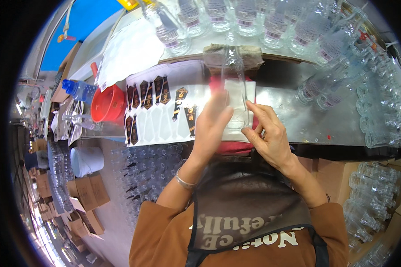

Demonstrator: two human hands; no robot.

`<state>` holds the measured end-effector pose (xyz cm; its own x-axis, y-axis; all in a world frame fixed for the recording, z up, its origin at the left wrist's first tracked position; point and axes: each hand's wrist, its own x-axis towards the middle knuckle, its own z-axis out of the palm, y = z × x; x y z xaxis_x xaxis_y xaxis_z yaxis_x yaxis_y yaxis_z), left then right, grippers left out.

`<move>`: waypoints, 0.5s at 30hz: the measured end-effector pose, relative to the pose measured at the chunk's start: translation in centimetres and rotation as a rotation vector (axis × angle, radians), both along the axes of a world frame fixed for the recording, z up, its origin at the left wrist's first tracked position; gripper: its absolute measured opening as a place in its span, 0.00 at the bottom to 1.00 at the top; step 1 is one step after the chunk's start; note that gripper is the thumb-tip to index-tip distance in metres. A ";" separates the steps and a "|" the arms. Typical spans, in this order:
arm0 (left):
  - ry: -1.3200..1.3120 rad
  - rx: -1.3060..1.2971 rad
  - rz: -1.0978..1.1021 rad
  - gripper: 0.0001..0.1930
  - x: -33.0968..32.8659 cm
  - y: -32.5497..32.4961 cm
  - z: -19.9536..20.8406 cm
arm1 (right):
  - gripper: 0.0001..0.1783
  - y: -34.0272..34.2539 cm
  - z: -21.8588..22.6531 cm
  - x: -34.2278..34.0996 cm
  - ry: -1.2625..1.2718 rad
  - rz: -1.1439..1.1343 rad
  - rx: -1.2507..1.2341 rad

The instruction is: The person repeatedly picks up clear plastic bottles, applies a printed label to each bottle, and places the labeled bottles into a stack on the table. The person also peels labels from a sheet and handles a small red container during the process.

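Note:
A clear glass bottle (pixel 235 84) lies in front of me with its neck pointing away, across a worn cloth-covered rest (pixel 254 55). White cloth and red padding (pixel 237 148) are beneath its body. My left hand (pixel 212 121), smeared by motion, is along the bottle's left side; its fingertips are too blurred to read. At the lower right of the bottle, my right hand (pixel 269 133) has thumb and fingers bent around the glass near its base. A sheet of black tie-shaped labels with gold print (pixel 154 92) lies left of my left hand; several spots on it show bare backing.
Labelled clear bottles (pixel 247 20) stand along the far side, with more glassware (pixel 378 102) at the right. A red plastic basin (pixel 108 104) and a blue-topped bottle (pixel 78 89) sit left. Below are racked glass bottles (pixel 149 164), a white bucket (pixel 87 161) and cartons (pixel 88 192).

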<state>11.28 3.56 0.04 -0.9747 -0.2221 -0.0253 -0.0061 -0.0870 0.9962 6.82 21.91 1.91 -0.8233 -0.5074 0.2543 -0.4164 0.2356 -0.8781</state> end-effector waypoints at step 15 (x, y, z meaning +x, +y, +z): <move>0.119 -1.278 0.145 0.24 8.6 -7.3 -3.6 | 0.25 4.5 -2.1 -1.0 -0.187 -0.054 0.060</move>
